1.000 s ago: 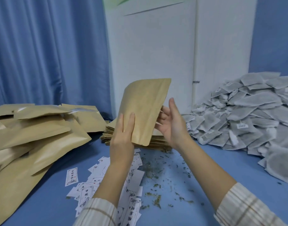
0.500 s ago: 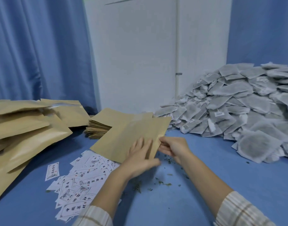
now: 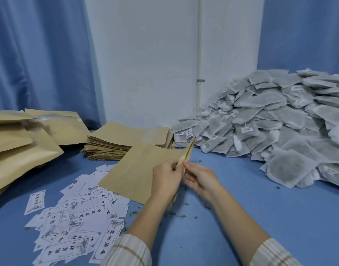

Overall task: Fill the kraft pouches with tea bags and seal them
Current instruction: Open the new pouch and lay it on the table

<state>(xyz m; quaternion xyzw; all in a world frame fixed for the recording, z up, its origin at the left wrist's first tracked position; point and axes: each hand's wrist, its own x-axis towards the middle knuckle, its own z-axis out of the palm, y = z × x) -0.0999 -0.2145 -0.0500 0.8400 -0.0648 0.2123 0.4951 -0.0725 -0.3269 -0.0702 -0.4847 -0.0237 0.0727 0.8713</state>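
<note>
Since a second ago, when it was held upright, the pouch (image 3: 138,169) has come down flat at centre. Left hand (image 3: 165,179) and right hand (image 3: 201,177) each pinch one lip at its 3 o'clock edge, parting the mouth. Judged ready for filling; tea bags (image 3: 270,121) lie at 2 o'clock.

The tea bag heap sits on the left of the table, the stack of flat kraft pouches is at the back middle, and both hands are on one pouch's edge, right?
Not quite. The head view shows the tea bag heap on the right. The stack of flat kraft pouches is at the back middle, and the left hand and right hand both pinch one pouch at its edge.
</note>
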